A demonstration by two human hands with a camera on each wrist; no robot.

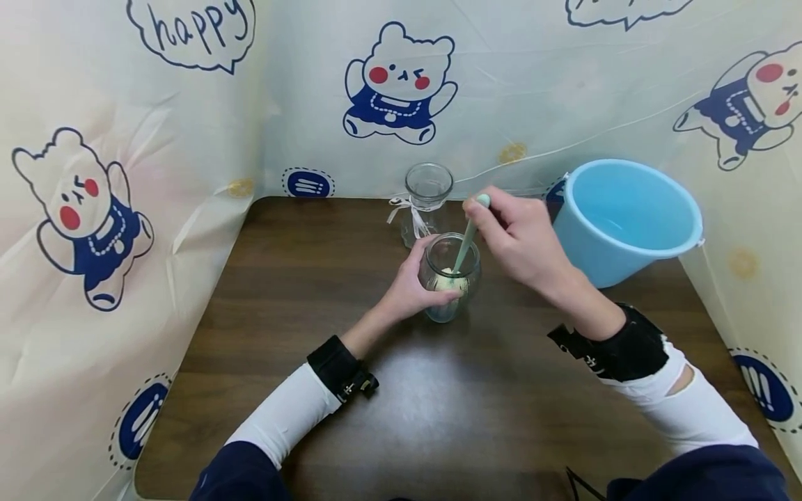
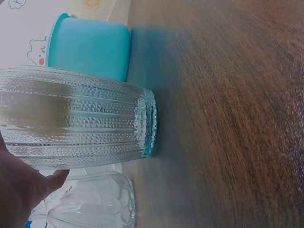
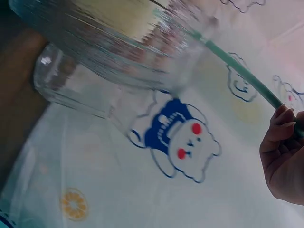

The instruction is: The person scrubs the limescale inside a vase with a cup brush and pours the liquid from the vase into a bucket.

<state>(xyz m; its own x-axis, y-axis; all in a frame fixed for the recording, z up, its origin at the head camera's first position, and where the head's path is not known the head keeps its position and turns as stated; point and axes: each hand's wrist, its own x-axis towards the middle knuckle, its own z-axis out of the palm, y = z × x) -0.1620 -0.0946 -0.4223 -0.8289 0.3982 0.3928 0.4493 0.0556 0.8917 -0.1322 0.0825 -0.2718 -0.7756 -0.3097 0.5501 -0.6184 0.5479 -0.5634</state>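
Observation:
My left hand [image 1: 407, 289] grips a ribbed clear glass jar [image 1: 442, 313], thumb on the near side and fingers around the far left. Inside the jar sits the pale yellow head [image 1: 448, 281] of a sponge brush, showing blurred through the glass. The brush's thin green handle [image 1: 465, 245] slants up out of the mouth to the right. My right hand [image 1: 526, 233] pinches the handle's top end, above and right of the rim. In the left wrist view the jar's beaded wall [image 2: 95, 118] and base show from the side, near the wooden table.
Right behind the jar stands a second clear glass jar [image 1: 429, 182] with a white ribbon bow on its neck. A light blue bucket [image 1: 601, 243] is at the back right of the brown table [image 1: 301, 278]. Printed cloth [image 1: 282, 111] hangs around the table's back and sides.

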